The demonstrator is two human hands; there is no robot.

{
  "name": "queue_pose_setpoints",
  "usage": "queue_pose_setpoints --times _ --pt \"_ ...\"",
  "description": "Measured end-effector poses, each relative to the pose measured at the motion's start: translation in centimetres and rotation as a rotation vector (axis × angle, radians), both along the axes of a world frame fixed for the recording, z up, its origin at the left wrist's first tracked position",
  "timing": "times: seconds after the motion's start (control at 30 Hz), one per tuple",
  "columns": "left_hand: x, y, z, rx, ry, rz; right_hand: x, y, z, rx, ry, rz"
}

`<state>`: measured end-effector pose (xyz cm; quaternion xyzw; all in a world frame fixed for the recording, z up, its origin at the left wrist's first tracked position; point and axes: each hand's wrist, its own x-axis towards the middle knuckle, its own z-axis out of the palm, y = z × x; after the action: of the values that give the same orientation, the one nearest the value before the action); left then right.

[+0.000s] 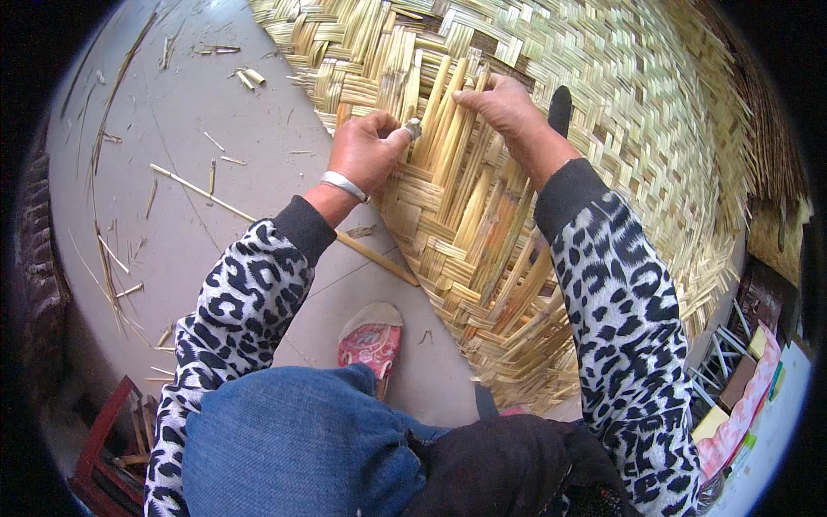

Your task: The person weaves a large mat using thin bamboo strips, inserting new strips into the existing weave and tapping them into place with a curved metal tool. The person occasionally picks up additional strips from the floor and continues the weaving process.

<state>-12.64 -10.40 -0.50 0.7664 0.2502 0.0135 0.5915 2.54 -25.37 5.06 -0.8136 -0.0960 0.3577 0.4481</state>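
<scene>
A large mat woven of flat yellow-green reed strips [603, 112] lies on the grey concrete floor and fills the upper right. My left hand [366, 151], a silver bangle on its wrist, is closed on a small metal-tipped tool pressed against loose strips at the mat's edge. My right hand [504, 108] pinches several upright loose strips [452, 129] just right of the left hand. Both sleeves are leopard-patterned. A dark handle-like object [560, 108] sticks up behind my right wrist.
A long thin reed stick [258, 215] lies across the floor under my left forearm. Reed scraps [245, 77] litter the floor at left. My pink shoe [372, 340] rests by the mat's edge. A red wooden stool [103, 439] stands lower left; coloured clutter [741, 388] lies lower right.
</scene>
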Motion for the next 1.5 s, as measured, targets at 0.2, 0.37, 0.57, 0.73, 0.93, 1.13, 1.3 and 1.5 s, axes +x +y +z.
queue_pose_setpoints --times 0.2,0.37,0.57,0.73,0.93,1.13,1.3,1.5 --pt "0.0 0.3 -0.1 -0.014 -0.006 0.004 -1.2 1.7 1.1 0.268 0.076 -0.095" --pt "0.0 0.8 0.3 -0.172 0.055 -0.003 -1.7 2.2 2.1 0.335 0.118 -0.127" --pt "-0.6 3.0 1.4 -0.056 0.097 -0.375 -2.0 1.4 3.2 0.374 0.145 0.033" --pt "-2.6 2.7 1.3 0.11 -0.213 -0.314 -2.2 1.8 3.5 0.238 0.038 -0.058" --pt "-5.5 -0.4 0.5 0.571 -0.426 -0.249 1.1 -2.7 5.9 0.03 -0.394 -0.034" --pt "-5.3 -0.6 0.5 0.694 -0.339 -0.37 1.4 -13.7 2.5 -0.377 -0.405 -0.042" --pt "-5.5 -0.4 0.5 0.856 -0.387 -0.462 -5.8 -20.2 -0.1 -0.513 -0.186 0.077" --pt "-4.4 1.6 2.1 0.506 -0.353 -0.444 -8.8 -20.2 -2.6 -0.636 -0.439 0.174"
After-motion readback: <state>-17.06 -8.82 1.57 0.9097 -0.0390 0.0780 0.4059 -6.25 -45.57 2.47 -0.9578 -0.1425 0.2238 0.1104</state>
